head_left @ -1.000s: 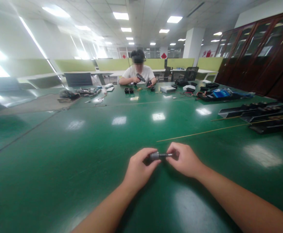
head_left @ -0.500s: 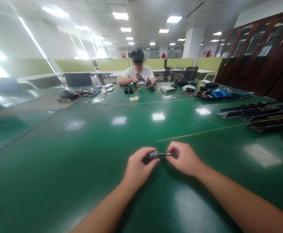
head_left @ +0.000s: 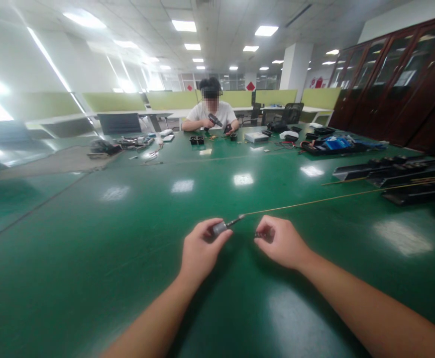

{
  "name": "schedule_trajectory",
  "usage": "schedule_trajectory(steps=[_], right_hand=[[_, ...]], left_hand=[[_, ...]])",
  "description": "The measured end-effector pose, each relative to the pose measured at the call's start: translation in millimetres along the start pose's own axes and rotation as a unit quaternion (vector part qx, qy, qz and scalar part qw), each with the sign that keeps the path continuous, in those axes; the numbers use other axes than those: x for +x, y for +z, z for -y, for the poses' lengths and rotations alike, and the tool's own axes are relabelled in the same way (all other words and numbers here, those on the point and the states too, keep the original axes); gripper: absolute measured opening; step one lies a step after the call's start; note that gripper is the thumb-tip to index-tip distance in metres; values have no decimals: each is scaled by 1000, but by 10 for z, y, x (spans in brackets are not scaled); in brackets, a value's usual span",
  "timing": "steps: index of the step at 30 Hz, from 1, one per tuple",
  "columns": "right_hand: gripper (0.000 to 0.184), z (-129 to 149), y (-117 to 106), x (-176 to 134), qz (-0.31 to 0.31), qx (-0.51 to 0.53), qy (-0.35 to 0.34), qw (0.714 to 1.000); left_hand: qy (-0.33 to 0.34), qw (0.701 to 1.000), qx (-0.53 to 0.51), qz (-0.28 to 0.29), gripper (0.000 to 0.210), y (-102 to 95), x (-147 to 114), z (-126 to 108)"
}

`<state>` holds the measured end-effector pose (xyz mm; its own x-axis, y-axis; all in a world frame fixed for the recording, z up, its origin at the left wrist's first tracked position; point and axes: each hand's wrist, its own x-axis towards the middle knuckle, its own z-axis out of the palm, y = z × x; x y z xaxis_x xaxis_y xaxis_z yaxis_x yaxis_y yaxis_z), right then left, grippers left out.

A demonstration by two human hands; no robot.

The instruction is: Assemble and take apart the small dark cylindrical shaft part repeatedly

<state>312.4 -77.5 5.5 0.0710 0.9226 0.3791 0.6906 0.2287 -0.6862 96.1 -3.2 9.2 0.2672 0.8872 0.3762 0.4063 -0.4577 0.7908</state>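
Note:
Between the thumb and fingers of my left hand (head_left: pixel 198 248) is a small grey cylinder (head_left: pixel 219 227) with a thin dark shaft (head_left: pixel 234 221) sticking out of it. The shaft slants up and to the right, and its tip is lighter. My right hand (head_left: pixel 282 242) is closed in a pinch around a small dark piece (head_left: pixel 258 234), mostly hidden by the fingers. A gap separates the shaft from my right hand. Both hands are just above the green table (head_left: pixel 135 223).
A long thin brass-coloured rod (head_left: pixel 314 202) lies beyond my right hand. Black metal rails (head_left: pixel 381 171) are on the right. Across the table a person (head_left: pixel 210 112) holds a power drill (head_left: pixel 215 120). Black boxes (head_left: pixel 197 140) and a blue bundle (head_left: pixel 337 143) lie at the far side.
My left hand has drawn left, and the shaft has come away from my right hand and tilted upward. My right hand has stayed nearly in place, still pinching.

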Motion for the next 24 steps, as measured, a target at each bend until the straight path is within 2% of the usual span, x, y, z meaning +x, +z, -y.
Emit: schedule_trajectory(steps=[4,8,11,15,17,19,22,24], right_hand=[[8,10,25,-12,18,4,-10,1000],[9,31,44,-24,31,4,-22,999],[9,54,50,-27,41,3,-26,999],[7,78,56,-30,50,2,-29,998],[7,81,59,-36,53,0,-31,998],[7,78,66,-41,54,-1,-33,998],[7,63,84,-45,59,2,-36,998],[8,52,98,-45,65,4,-36,997]], left_hand=[[-102,982,-153,-51,52,14,91,100],[-180,946,-266,-53,70,18,137,180],[-204,934,-291,-36,72,-38,128,196],[-234,938,-257,-12,68,-224,79,169],[-234,946,-223,1,68,-401,33,136],[-230,959,-165,-3,69,-658,-44,105],[-240,970,-17,-36,65,-1171,-245,111],[-252,961,95,-65,60,-1528,-428,149]])
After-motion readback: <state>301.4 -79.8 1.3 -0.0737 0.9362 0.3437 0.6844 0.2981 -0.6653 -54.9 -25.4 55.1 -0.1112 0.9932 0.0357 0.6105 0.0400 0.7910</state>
